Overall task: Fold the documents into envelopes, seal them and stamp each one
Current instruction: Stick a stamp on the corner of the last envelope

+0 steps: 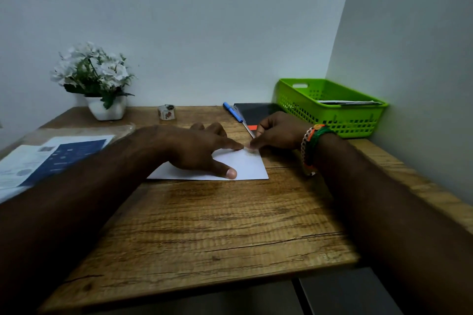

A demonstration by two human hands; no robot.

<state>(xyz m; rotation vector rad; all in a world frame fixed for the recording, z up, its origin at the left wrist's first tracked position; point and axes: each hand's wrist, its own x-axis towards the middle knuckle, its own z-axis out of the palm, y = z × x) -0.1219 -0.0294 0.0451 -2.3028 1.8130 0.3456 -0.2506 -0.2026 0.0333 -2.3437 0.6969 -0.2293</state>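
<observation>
Pressing flat on a white rectangular paper envelope (245, 166), the left hand (197, 148) lay spread with straight fingers and the thumb out toward six o'clock, apparently to keep the light paper from sliding on the brown wood-grain desk (204, 225). The right hand (279, 133) came in from three o'clock, its fingers curled and its fingertips meeting the left forefinger at the envelope's far right corner; it seemed to pinch something small and pale there, likely a stamp sticker, though the spot was too blurred to be sure. That corner is where a stamp belongs, which would explain why both hands met there. A beaded orange, green and white bracelet (311, 146) sat on the right wrist. At eleven o'clock from the envelope stood a small roll of printed stickers (166, 112), kept near, probably as the stamp supply. At nine o'clock lay a stack of blue-and-white printed documents (51, 158) with a clear plastic sleeve behind it, seemingly waiting to be folded. At two o'clock a bright green perforated plastic basket (330, 107) held flat pale items, perhaps finished envelopes. A blue pen (233, 112) and a black notebook (256, 112) rested at one o'clock, and a white pot of white artificial flowers (94, 79) stood well away at ten o'clock.
</observation>
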